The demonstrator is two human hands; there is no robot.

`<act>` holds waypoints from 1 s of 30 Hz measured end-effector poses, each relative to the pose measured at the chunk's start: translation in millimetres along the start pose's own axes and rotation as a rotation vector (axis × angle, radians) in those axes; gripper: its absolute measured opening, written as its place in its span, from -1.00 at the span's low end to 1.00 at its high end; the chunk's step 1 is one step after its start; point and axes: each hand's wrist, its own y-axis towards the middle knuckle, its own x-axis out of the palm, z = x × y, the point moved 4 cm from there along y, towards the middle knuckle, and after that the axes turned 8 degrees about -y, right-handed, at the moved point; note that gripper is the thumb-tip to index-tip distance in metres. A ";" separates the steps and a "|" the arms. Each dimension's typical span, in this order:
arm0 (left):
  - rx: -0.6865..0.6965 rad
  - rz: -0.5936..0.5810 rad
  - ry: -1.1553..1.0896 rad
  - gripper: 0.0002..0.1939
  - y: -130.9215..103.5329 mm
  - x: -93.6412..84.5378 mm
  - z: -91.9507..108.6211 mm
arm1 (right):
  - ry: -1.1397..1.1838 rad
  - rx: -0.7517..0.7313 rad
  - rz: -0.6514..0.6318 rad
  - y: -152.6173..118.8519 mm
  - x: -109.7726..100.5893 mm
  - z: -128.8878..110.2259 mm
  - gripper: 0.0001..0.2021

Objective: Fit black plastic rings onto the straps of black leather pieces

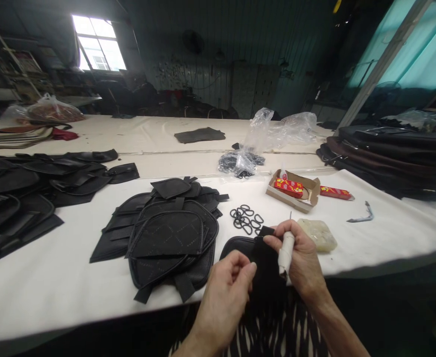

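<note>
My right hand (pixel 304 255) is closed around an awl (pixel 285 253) with a white-wrapped handle, its thin metal tip pointing up and away. The thumb and forefinger of that hand are also at a short black strap (pixel 265 231) on a black bag piece (pixel 264 277), which lies at the table's front edge. My left hand (pixel 223 290) is just left of it, fingers curled and thumb pressed to them; whatever they pinch is too small or hidden. Several black D-rings (pixel 245 218) lie beyond the piece. A yellowish translucent block (pixel 318 235) sits beside my right hand.
Stacked black bag pieces (pixel 169 233) lie left of my hands, with more black pieces (pixel 39 183) farther left. An open cardboard box (pixel 294 201) holds red packets. Right of it are another red packet (pixel 336 193) and thread snips (pixel 362 215). Plastic bags (pixel 243 161) lie behind.
</note>
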 end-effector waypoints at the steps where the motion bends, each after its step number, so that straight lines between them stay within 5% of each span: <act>1: -0.195 -0.112 -0.133 -0.67 0.9 3.4 -8.1 | -0.017 -0.027 -0.014 -0.8 0.2 -3.6 -0.78; 3: -0.505 -0.266 -0.416 -0.52 1.8 8.5 -19.3 | -0.075 -0.103 -0.051 -8.0 2.7 -10.8 -0.81; 6: -0.652 -0.242 -0.704 -0.45 6.5 6.4 -23.4 | -0.192 -0.342 -0.136 -30.4 9.8 -20.5 -0.89; 10: -0.560 -0.073 -0.750 -0.71 8.8 -0.6 -23.6 | -0.343 -0.851 -0.262 -67.2 22.0 -28.7 -0.77; 14: -0.362 -0.009 -0.635 -0.84 8.7 -2.0 -23.6 | -0.459 -1.083 -0.205 -82.4 24.5 -28.1 -0.74; 16: -0.273 -0.011 -0.589 -0.83 8.3 -1.1 -23.8 | -0.445 -1.041 -0.237 -82.2 23.0 -24.6 -0.75; 19: -0.215 -0.011 -0.529 -0.80 5.5 0.8 -26.5 | -0.334 -0.791 -0.254 -78.4 18.0 -12.9 -0.81; 24: -0.136 -0.001 -0.431 -0.72 -2.0 5.5 -28.3 | -0.268 -0.343 -0.084 -79.1 14.3 7.0 -0.91; 30: -0.124 0.018 -0.346 -0.68 -8.2 7.3 -29.9 | -0.401 -0.108 0.002 -79.5 15.4 -0.1 -0.90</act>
